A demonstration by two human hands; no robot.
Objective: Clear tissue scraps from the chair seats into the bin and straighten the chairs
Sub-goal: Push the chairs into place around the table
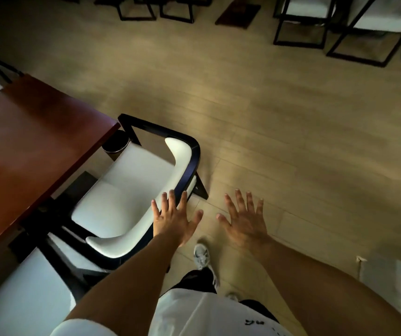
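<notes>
Your white shirt point(194, 311) fills the bottom edge, and both bare forearms reach forward from it. Your left hand point(174, 220) is spread flat, fingers apart and holding nothing; it hangs over the curved back rail of the nearest chair point(131, 190), though whether the fingertips actually touch the dark frame you cannot tell from this angle. Your right hand point(244, 220) is spread the same way, empty, out over the bare wooden floor point(291, 141) and well clear of the chair. One pale sneaker point(201, 257) shows between your arms, just beside the chair's rear corner.

That chair has a white padded seat and backrest in a black frame, and its front is tucked under the reddish-brown surface point(25, 141) on your left. Its seat looks clean (no tissue scraps show on it). A small dark round bin point(115, 141) stands at the corner of the surface, just beside the chair's far arm. A second white chair seat point(22, 299) sits nearer you on the left, touching the frame's edge. More black-framed chairs point(340, 23) stand across the floor at the top.
</notes>
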